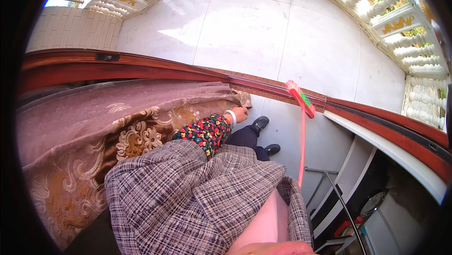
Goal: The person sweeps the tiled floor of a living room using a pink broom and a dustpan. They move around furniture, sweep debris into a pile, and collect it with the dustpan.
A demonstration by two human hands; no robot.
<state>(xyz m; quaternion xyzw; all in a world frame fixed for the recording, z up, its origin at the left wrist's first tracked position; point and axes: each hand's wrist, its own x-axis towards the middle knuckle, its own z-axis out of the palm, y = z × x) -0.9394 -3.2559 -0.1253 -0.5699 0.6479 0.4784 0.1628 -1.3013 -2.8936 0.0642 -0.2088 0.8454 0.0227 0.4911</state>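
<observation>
My left hand, with a white bangle at the wrist and a floral cuff, is beside the lower edge of a brown and mauve embroidered curtain. Its fingers look curled, but I cannot tell whether they grip the cloth. My right hand is out of view, beyond the checked jacket sleeve. A broom with a pink handle runs up from behind that sleeve. The broom head, with pink and green bristles, lies over the sliding-door track.
Red-brown door frames flank the opening. Outside lies a pale tiled balcony floor, ringed by a white balustrade. At lower right are a white shelf unit and a metal rail. My dark shoes are on grey tiles.
</observation>
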